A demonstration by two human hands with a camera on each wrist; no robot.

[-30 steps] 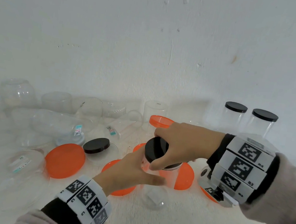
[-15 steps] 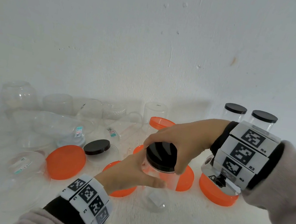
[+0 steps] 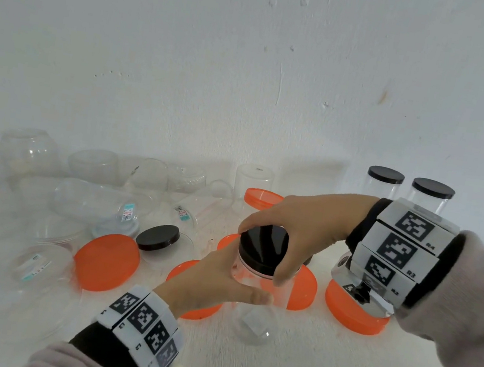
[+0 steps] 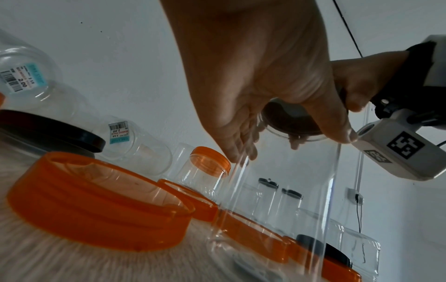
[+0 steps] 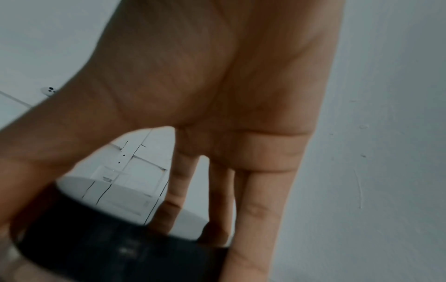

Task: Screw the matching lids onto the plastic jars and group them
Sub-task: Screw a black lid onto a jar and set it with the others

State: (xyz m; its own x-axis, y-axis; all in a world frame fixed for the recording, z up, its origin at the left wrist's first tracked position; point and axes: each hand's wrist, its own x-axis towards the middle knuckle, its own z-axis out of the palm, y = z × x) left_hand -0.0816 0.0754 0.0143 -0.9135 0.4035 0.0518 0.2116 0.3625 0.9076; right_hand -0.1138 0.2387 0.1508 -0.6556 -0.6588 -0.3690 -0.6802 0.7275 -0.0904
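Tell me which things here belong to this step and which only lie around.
In use:
black lid, in right hand
clear jar, in left hand

Lying about:
loose black lid
orange lid
two capped jars

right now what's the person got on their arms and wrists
Both hands are bare. Each wrist carries a black cuff ringed with white blocks printed with black square markers, left hand and right hand alike. Light grey sleeves cover the forearms. A white camera housing hangs under the right wrist.
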